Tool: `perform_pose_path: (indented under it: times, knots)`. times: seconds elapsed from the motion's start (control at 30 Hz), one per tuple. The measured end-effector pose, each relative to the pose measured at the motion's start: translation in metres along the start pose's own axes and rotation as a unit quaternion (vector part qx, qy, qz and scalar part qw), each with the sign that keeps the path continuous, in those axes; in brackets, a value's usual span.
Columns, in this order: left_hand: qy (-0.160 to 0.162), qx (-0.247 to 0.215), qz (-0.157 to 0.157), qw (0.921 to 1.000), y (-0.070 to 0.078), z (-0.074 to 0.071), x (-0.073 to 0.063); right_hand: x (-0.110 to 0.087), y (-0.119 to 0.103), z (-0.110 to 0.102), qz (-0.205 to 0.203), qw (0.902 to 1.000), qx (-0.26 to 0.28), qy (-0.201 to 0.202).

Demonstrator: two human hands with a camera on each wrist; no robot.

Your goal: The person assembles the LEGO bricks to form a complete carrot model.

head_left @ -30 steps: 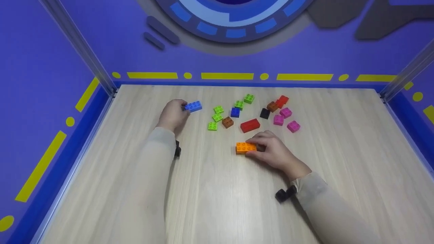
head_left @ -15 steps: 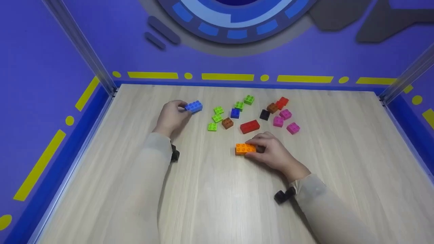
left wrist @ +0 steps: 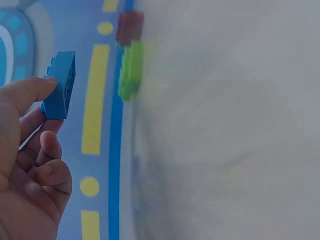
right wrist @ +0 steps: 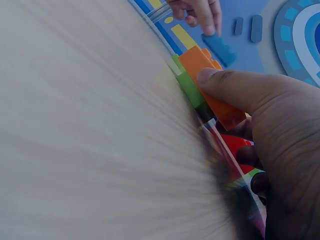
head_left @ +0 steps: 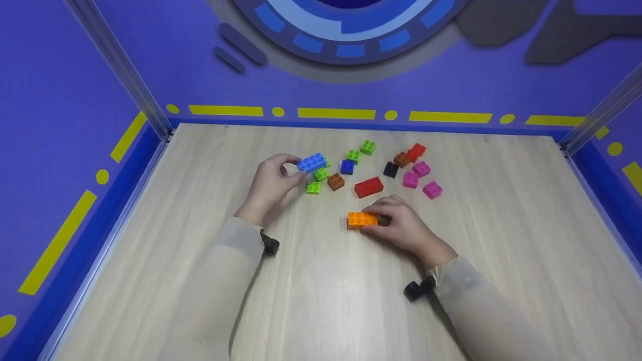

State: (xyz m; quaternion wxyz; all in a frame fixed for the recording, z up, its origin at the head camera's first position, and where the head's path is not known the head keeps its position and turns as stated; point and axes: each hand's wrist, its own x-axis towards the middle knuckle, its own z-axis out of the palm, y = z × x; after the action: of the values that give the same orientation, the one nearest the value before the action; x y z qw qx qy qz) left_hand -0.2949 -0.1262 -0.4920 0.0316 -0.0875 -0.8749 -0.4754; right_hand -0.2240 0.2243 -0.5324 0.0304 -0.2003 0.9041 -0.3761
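My left hand (head_left: 273,183) pinches a light blue eight-stud toy brick (head_left: 312,163) between thumb and fingers. In the left wrist view the blue brick (left wrist: 61,85) is off the table, its hollow underside partly showing. From the head view it overlaps one of the small lime green bricks (head_left: 321,174). My right hand (head_left: 404,224) grips an orange eight-stud brick (head_left: 361,220) by its right end, in front of the red brick (head_left: 368,187). The thumb lies along the orange brick (right wrist: 212,90) in the right wrist view.
Loose bricks lie across the table (head_left: 311,281): brown (head_left: 335,181), dark blue (head_left: 347,167), green (head_left: 367,147), black (head_left: 390,169) and several pink (head_left: 432,189). A second brown brick (head_left: 402,160) touches a red one (head_left: 417,151). A patterned blue wall (head_left: 346,90) stands behind.
My left hand has moved right with the light blue brick, from beside the green bricks to above them. The right hand has stayed almost still with the orange brick.
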Motion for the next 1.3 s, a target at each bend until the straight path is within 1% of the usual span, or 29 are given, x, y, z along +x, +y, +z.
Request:
perform_pose_path:
  times: [0.1,0.27,0.33,0.43,0.57,0.63,0.77,0.9,1.0,1.2,1.3]
  knots:
    - [-0.005,-0.014,0.020,0.9997,0.009,0.009,-0.010,0.000,0.000,0.000,0.003,1.0000,0.001,-0.002]
    - [-0.014,-0.039,0.031,0.9987,0.023,0.022,-0.024,0.000,-0.001,0.000,0.010,0.9999,0.001,-0.002]
    - [-0.020,-0.046,0.032,0.9982,0.025,0.025,-0.029,-0.001,-0.001,0.001,0.011,0.9999,-0.002,0.000]
    - [-0.030,-0.061,0.030,0.9972,0.025,0.028,-0.034,-0.002,-0.001,0.003,0.012,0.9999,-0.006,0.001]
    - [-0.049,-0.069,0.019,0.9962,0.024,0.031,-0.037,-0.002,-0.001,0.002,0.017,0.9998,-0.008,-0.001]
    - [-0.061,-0.072,0.020,0.9954,0.023,0.033,-0.038,-0.001,-0.001,0.001,0.015,0.9998,-0.010,0.000]
    - [-0.083,-0.084,0.025,0.9927,0.022,0.038,-0.042,0.000,-0.001,0.001,0.002,0.9999,-0.013,0.000]
    - [-0.106,-0.091,0.039,0.9895,0.023,0.042,-0.045,0.002,0.000,0.001,-0.009,0.9998,-0.017,0.000]
    - [-0.123,-0.088,0.042,0.9876,0.024,0.044,-0.047,0.002,0.000,0.001,-0.012,0.9998,-0.018,0.001]
    - [-0.151,-0.067,0.040,0.9855,0.027,0.046,-0.050,0.001,0.000,0.001,-0.007,0.9998,-0.016,0.002]
    - [-0.165,-0.065,0.035,0.9836,0.026,0.047,-0.050,0.000,0.000,0.001,-0.006,0.9999,-0.013,0.002]
